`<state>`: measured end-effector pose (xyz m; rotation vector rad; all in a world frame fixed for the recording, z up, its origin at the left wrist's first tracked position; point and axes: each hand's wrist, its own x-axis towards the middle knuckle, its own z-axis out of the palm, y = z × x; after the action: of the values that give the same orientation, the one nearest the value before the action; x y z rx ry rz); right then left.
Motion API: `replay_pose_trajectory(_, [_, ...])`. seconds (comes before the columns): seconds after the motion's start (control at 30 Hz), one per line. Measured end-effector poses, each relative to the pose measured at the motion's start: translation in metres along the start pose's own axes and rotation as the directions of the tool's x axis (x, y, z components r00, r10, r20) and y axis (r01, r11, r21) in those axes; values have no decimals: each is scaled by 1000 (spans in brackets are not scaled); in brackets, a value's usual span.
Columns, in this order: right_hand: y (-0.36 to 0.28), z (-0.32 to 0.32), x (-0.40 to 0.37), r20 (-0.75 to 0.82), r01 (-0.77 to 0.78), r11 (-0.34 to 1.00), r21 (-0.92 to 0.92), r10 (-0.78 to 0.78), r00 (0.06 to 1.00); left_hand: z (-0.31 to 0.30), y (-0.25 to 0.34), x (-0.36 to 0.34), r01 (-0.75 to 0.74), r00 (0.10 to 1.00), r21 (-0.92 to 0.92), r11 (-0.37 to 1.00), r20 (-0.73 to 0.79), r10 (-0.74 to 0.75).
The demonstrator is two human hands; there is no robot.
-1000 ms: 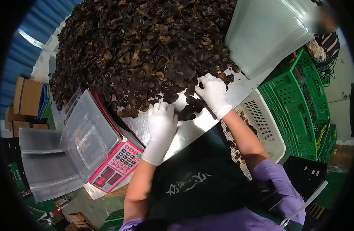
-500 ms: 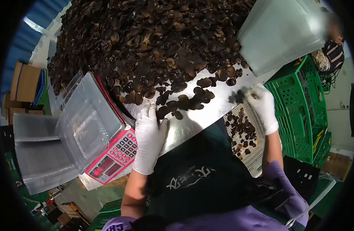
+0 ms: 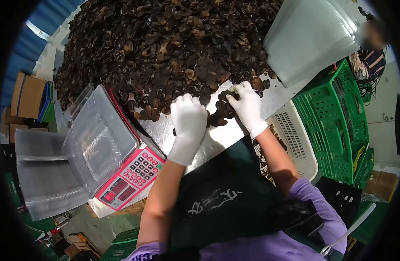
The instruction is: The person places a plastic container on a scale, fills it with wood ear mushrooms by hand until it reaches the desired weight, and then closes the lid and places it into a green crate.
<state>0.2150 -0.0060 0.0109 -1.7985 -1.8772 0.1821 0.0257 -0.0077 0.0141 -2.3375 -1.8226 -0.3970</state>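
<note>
A large heap of dark brown, fungus-like pieces covers the far part of the metal table. At the near edge of the heap, my left hand, in a white glove, has its fingers curled down over dark pieces; what they hold is hidden. To its right my right hand, also gloved, has its fingers bent together at a small cluster of dark pieces, touching it. Below my right hand stands a cream perforated basket with small dark pieces inside, partly hidden by my forearm.
A pink scale carrying a clear plastic tray stands at the left, beside more clear trays. Stacked clear containers stand at the back right. Green crates are at the right, with a person beyond them.
My right hand has moved left from over the basket to the cluster on the table. My left hand has shifted right and up, onto pieces by the heap.
</note>
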Motion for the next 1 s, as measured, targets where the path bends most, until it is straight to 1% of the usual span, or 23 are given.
replay_pose_trajectory(0.07, [0,5,-8,-37,-102,946,308,119,992,-9,-3,-13,-21,997,-106,994,67,29])
replay_pose_trajectory(0.1, [1,6,-11,-62,-122,901,416,162,985,-14,-6,-20,-11,990,-210,978,135,40])
replay_pose_trajectory(0.13, [6,8,-15,-66,-128,888,443,174,982,-16,-9,-27,-6,989,-206,979,143,36])
replay_pose_trajectory(0.2, [9,3,-21,-73,-143,837,528,213,974,-21,-14,-38,-103,995,-393,914,-37,96])
replay_pose_trajectory(0.23, [5,1,-22,-80,-181,810,557,269,960,-24,-16,-43,-93,995,-409,908,-12,97])
replay_pose_trajectory(0.27, [9,-2,-21,-84,-165,879,447,225,971,-29,-19,-45,-91,995,-405,910,-9,96])
replay_pose_trajectory(0.33, [8,-4,-14,-86,-149,930,337,188,978,-39,-23,-50,-92,995,-424,901,-9,97])
replay_pose_trajectory(0.37, [3,-7,-10,-79,-107,963,248,130,988,-44,-24,-53,-79,996,-414,907,-5,84])
replay_pose_trajectory(0.4, [1,-3,-6,-47,-67,990,127,74,996,-44,-27,-55,-73,997,-409,909,-4,78])
replay_pose_trajectory(0.47, [-5,3,1,22,6,999,42,-7,1000,-44,-30,-58,-11,999,-422,907,-33,-3])
replay_pose_trajectory(0.5, [-7,7,4,62,-22,999,26,20,998,-42,-30,-57,-3,999,-421,907,-35,-13])
replay_pose_trajectory(0.53, [-5,10,8,113,-36,999,14,35,993,-40,-29,-54,65,996,-409,910,-31,-85])
replay_pose_trajectory(0.57, [-6,10,7,80,-40,994,100,32,996,-37,-29,-51,134,987,-396,909,-30,-158])
replay_pose_trajectory(0.6, [-7,9,7,45,-39,982,184,31,998,-33,-29,-46,144,985,-395,907,-34,-171])
replay_pose_trajectory(0.67, [-17,-1,2,46,-52,972,230,43,998,-26,-26,-32,221,974,-303,927,122,-193])
replay_pose_trajectory(0.7, [-26,-6,-4,84,-54,943,327,28,996,-25,-23,-23,266,952,-220,938,216,-219])
replay_pose_trajectory(0.73, [-31,-9,-9,119,-61,906,419,11,993,-23,-23,-18,268,952,-222,937,210,-223])
replay_pose_trajectory(0.77, [-31,-7,-11,136,78,924,374,-138,981,-19,-23,-14,260,940,-145,955,265,-215])
replay_pose_trajectory(0.8, [-35,-5,-13,167,107,921,376,-181,969,-16,-23,-12,244,923,-67,967,321,-211])
replay_pose_trajectory(0.83, [-38,-5,-12,130,161,916,367,-221,966,-13,-23,-14,223,911,-45,974,364,-192])
replay_pose_trajectory(0.87, [-45,-7,-9,98,213,909,358,-263,960,-15,-23,-19,230,910,-48,972,365,-197])
replay_pose_trajectory(0.93, [-59,-8,7,19,395,889,230,-410,912,-23,-24,-34,193,930,-150,970,344,-132])
replay_pose_trajectory(1.0, [-72,13,23,110,439,891,117,-451,886,-22,-29,-44,196,946,-197,960,297,-132])
